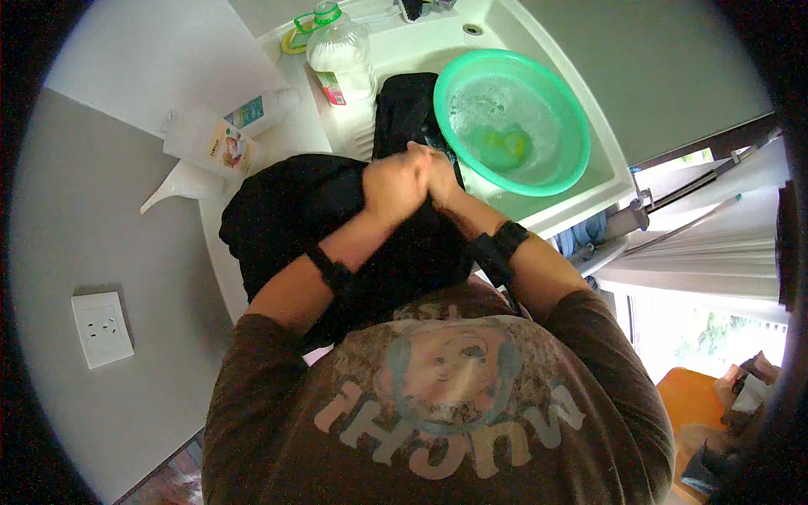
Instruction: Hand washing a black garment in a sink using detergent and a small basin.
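Observation:
A large piece of black cloth (297,208) hangs over the front of a white laundry sink (555,218) and reaches up onto its ribbed washboard. Above the cloth my left hand (394,183) and my right hand (444,177) press together, fingers curled on a bunched part of it. Motion blur and the knuckles hide how much fabric lies between them. Just right of the hands sits a green plastic basin (571,151) with sudsy water and a yellow-green thing (508,144) in it. A wet sheen shows on the cloth beside the basin.
Left of the washboard stand a clear plastic jug (338,57) with a green handle and white plastic bottles (211,142). A brush (412,9) lies near the sink's back edge, by a drain hole (472,29). A wall socket (102,329) is at left, an orange surface (691,404) lower right.

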Demonstrator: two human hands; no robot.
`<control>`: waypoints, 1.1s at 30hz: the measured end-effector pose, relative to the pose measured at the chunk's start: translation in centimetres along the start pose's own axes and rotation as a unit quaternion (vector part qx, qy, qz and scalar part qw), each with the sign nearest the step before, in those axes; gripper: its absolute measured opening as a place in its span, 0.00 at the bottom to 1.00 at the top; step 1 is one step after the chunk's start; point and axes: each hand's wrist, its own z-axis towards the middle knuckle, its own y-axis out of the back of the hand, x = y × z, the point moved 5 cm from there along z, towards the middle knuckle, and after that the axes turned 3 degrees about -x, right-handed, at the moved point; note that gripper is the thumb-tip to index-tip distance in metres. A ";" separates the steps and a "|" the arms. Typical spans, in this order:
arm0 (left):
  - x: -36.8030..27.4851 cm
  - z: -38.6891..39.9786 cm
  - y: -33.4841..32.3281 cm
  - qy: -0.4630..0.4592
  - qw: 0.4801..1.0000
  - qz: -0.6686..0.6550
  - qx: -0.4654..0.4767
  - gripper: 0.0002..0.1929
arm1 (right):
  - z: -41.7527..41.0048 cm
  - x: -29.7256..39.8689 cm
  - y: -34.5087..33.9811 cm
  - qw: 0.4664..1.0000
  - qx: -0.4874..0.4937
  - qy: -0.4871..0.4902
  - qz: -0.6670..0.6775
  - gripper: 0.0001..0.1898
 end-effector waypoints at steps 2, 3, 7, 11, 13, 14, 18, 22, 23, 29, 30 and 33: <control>-3.4 -0.5 0.3 -0.046 0.998 -0.022 0.047 0.14 | 0.1 -0.5 1.0 0.985 0.044 0.164 0.006 0.12; -2.5 -0.7 0.1 -0.042 0.998 -0.018 0.048 0.14 | -0.2 0.0 0.3 0.986 0.047 0.163 0.010 0.12; 4.2 2.0 -0.9 0.160 0.979 0.114 0.056 0.17 | -0.3 -1.0 -0.5 0.974 -0.035 -0.208 0.084 0.16; -3.2 0.4 -0.1 -0.083 0.996 -0.002 0.043 0.06 | -0.6 -0.9 0.9 0.992 -0.052 0.078 0.080 0.13; -2.5 0.2 0.1 -0.079 0.996 -0.021 0.025 0.09 | -0.9 1.4 0.5 0.971 -0.050 0.215 -0.089 0.13; -0.9 0.5 0.2 -0.024 0.999 0.013 0.022 0.10 | -0.6 -0.1 0.3 0.999 -0.037 0.013 0.014 0.14; 6.7 3.0 3.4 0.181 0.982 0.037 0.035 0.18 | 0.6 5.5 -0.9 0.986 0.025 -0.145 0.077 0.21; 10.4 5.2 7.7 0.273 0.947 -0.164 0.035 0.30 | 4.8 10.7 1.8 0.990 0.038 -0.033 0.130 0.16; 10.3 5.5 8.3 0.374 0.887 -0.264 0.058 0.33 | 5.5 11.1 2.6 0.994 0.044 -0.018 0.095 0.15; 7.1 4.6 10.4 0.462 0.734 -0.435 0.244 0.22 | 5.5 12.9 0.7 0.986 0.151 0.068 -0.004 0.13; 6.9 4.7 10.5 0.408 0.751 -0.460 0.242 0.20 | 5.1 12.6 1.0 0.989 0.128 0.069 -0.006 0.13; 6.8 4.5 10.8 0.380 0.749 -0.497 0.218 0.17 | 4.8 8.6 3.5 0.996 0.035 0.039 -0.068 0.16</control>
